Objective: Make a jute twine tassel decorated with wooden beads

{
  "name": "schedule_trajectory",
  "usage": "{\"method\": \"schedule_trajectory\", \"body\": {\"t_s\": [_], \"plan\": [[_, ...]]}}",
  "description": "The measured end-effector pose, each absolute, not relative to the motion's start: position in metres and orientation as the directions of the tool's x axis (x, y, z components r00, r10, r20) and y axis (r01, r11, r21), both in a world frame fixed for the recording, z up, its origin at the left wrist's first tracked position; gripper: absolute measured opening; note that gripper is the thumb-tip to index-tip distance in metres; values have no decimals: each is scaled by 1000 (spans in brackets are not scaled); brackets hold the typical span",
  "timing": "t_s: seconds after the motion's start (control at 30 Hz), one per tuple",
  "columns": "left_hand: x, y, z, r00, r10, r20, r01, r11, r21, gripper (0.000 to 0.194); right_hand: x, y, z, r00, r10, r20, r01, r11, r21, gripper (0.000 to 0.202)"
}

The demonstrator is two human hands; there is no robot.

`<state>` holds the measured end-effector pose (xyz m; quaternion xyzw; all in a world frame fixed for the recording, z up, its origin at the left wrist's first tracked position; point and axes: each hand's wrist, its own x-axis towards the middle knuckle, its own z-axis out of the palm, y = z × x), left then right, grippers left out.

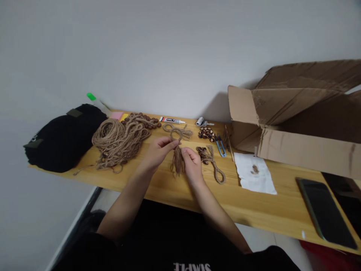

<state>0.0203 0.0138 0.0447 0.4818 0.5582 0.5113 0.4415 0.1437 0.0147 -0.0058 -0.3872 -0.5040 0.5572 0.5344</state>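
Observation:
Near the middle of the wooden table (166, 188), my left hand (160, 149) pinches the neck of a brown twine tassel (177, 162), just under its loop. My right hand (192, 160) has its fingers closed on the tassel's right side, and the frayed strands hang between both hands. Behind them lies a knotted twine piece (184, 131). To the right of my right hand rests a looped twine piece (216, 169) beside some brown beads (202, 152). More beads (206, 133) lie behind it, near blue snips (220, 146).
A large twine bundle (121, 139) and a black cloth item (64, 139) fill the left side. A glue tube (170, 120) lies by the wall. On the right are white paper (254, 173), an open cardboard box (299, 143) and a phone (324, 210).

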Motion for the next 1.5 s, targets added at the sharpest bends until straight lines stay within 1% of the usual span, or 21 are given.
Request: {"method": "schedule_trajectory", "body": {"t_s": [0.07, 0.1, 0.17, 0.23, 0.3, 0.37, 0.57, 0.67, 0.77, 0.87, 1.03, 1.17, 1.23, 1.3, 1.43, 1.5], "plan": [[19, 14, 45, -159, 987, 32, 138, -10, 990, 31, 145, 14, -3, -11, 970, 245, -41, 244, -969, 22], [18, 14, 45, -160, 986, 51, 172, -23, 985, 30, 146, 14, -1, 17, 950, 311, 36, 310, -950, 19], [18, 15, 46, -146, 985, 89, 231, -53, 972, 29, 146, 13, 4, 11, 913, 408, 163, 400, -902, 18], [18, 15, 46, -122, 985, 119, 267, -83, 960, 27, 146, 13, 9, -6, 889, 457, 282, 440, -852, 13], [17, 17, 46, -100, 985, 138, 291, -103, 951, 27, 144, 13, 13, -1, 882, 471, 377, 437, -817, 8], [14, 19, 44, -76, 987, 140, 299, -112, 948, 26, 143, 13, 15, -6, 888, 459, 409, 421, -810, 10], [-4, 29, 42, 31, 995, 91, 249, -96, 964, 29, 143, 17, 24, -118, 919, 377, 302, 395, -868, 18], [-14, 34, 41, 117, 990, 81, 231, -106, 967, 32, 141, 22, 26, -133, 937, 324, 250, 348, -903, 18], [-19, 38, 37, 191, 977, 99, 221, -141, 965, 32, 139, 29, 25, -144, 948, 283, 247, 311, -917, 17], [-20, 41, 31, 209, 970, 120, 178, -159, 971, 28, 140, 35, 23, -152, 953, 263, 275, 296, -915, 16], [-20, 44, 22, 215, 972, 94, 120, -122, 985, 21, 142, 40, 18, -166, 958, 234, 273, 273, -923, 14], [-21, 45, 16, 230, 970, 81, 137, -115, 984, 16, 141, 42, 13, -157, 963, 221, 269, 257, -928, 12], [-20, 45, 12, 216, 970, 108, 173, -147, 974, 15, 140, 42, 9, -150, 966, 213, 252, 246, -936, 11], [-18, 45, 7, 192, 967, 167, 225, -209, 952, 13, 139, 42, 5, -142, 967, 212, 230, 241, -943, 11], [-12, 43, -1, 156, 941, 300, 361, -337, 870, 12, 138, 42, -4, -126, 973, 194, 158, 213, -964, 13], [-9, 41, -3, 160, 924, 346, 393, -382, 837, 13, 138, 42, -9, -120, 978, 168, 114, 182, -977, 15]]}}
